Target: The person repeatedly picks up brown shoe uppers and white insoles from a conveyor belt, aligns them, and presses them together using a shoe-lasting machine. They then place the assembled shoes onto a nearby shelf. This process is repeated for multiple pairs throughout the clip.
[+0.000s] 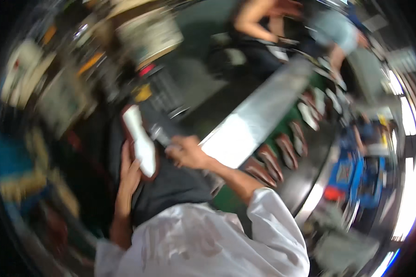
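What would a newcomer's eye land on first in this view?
Probably the bright white-soled shoe left of centre, held in the left hand. Next, the glaring metal strip slanting toward the upper right from beside the right hand, which holds a blurred tool. Along the strip's right side lies a row of brown shoes.

My right hand soft with blur, dim left side, harsh light from windows at right, glare on metal strip, edges bending into black
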Available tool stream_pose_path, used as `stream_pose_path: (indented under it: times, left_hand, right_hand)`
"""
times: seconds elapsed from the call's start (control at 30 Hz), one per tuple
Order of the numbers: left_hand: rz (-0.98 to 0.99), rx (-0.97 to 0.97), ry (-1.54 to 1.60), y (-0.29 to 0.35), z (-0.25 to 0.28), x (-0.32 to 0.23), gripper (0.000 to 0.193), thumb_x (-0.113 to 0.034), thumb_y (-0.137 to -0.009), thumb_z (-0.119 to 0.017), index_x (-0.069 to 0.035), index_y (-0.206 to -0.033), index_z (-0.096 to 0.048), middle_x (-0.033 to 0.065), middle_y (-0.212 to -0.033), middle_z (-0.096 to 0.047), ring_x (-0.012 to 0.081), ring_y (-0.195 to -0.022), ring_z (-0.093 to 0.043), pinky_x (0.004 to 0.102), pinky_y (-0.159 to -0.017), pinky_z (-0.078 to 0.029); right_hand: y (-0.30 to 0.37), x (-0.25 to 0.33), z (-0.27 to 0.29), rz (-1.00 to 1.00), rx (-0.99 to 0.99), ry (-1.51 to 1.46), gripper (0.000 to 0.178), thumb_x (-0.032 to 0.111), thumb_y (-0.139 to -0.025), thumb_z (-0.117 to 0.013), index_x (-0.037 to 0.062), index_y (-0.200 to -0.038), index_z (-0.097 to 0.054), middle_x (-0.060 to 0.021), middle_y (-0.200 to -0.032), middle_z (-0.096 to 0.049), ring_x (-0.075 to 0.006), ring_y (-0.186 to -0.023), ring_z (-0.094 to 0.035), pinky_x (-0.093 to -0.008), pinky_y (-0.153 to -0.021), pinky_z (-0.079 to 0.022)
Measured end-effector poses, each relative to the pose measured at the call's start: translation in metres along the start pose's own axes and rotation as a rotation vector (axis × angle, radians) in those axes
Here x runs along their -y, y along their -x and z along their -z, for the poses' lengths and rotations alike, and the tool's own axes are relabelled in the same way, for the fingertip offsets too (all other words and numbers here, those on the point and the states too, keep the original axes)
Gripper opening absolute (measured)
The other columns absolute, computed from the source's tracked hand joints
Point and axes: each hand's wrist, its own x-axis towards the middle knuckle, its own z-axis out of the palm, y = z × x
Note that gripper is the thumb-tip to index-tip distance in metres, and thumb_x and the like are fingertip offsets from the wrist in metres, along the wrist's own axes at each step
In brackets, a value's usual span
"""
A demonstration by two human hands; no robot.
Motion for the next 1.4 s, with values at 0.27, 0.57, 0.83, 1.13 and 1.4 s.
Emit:
stream_pose_path:
  times: [0.27,0.57,0.83,1.13,1.4]
  left_hand:
    - [0.107,0.027,-0.298,0.029,0.018,-0.011,0.129,-0.004,-0.085,-0.083,-0.005,-0.172,0.013,0.0212,-0.176,-0.018,0.0271,-0.16,-0.024,0.0342,-0.127,-0.028]
    - [0.179,-0.166,0.456,0.022,0.019,0.005,0.101,-0.013,-0.103,-0.071,-0.019,-0.176,-0.001,0.0139,-0.169,-0.037,0.0256,-0.152,-0.041,0.0439,-0.125,-0.035]
    - [0.172,-0.152,0.424,0.022,0.021,-0.002,0.095,-0.015,-0.105,-0.069,-0.019,-0.176,-0.006,0.0101,-0.171,-0.035,0.0256,-0.154,-0.04,0.0456,-0.126,-0.034]
    - [0.174,-0.173,0.348,0.022,0.019,-0.003,0.095,-0.012,-0.105,-0.068,-0.016,-0.176,-0.005,0.0133,-0.172,-0.034,0.0271,-0.153,-0.04,0.045,-0.127,-0.032]
    - [0.097,-0.192,-0.154,0.024,0.016,-0.013,0.093,-0.015,-0.104,-0.07,-0.014,-0.175,-0.01,0.0184,-0.175,-0.029,0.0306,-0.157,-0.035,0.0434,-0.129,-0.03]
  right_hand:
    - [0.007,0.065,-0.048,0.566,0.089,0.547,0.021,0.011,-0.1,-0.068,-0.0024,-0.115,-0.069,-0.0259,-0.094,-0.074,-0.0448,-0.084,-0.074,-0.0467,-0.075,-0.059]
    - [-0.043,0.052,-0.017,0.526,-0.351,0.313,0.029,0.015,-0.095,-0.072,-0.0034,-0.117,-0.066,-0.018,-0.092,-0.071,-0.0255,-0.084,-0.07,-0.0389,-0.074,-0.055]
    - [-0.1,0.017,-0.035,0.296,-0.086,0.999,0.032,0.02,-0.089,-0.075,0.0035,-0.109,-0.057,-0.0236,-0.087,-0.075,-0.0447,-0.077,-0.076,-0.0555,-0.074,-0.063]
    - [-0.172,0.009,-0.043,0.238,-0.062,0.967,0.026,0.014,-0.09,-0.071,0.002,-0.11,-0.059,-0.0256,-0.086,-0.072,-0.0485,-0.082,-0.074,-0.057,-0.074,-0.059]
    - [-0.112,-0.016,-0.031,0.328,0.069,0.977,0.032,0.015,-0.088,-0.074,0.0033,-0.11,-0.055,-0.027,-0.097,-0.072,-0.0489,-0.088,-0.072,-0.056,-0.077,-0.059]
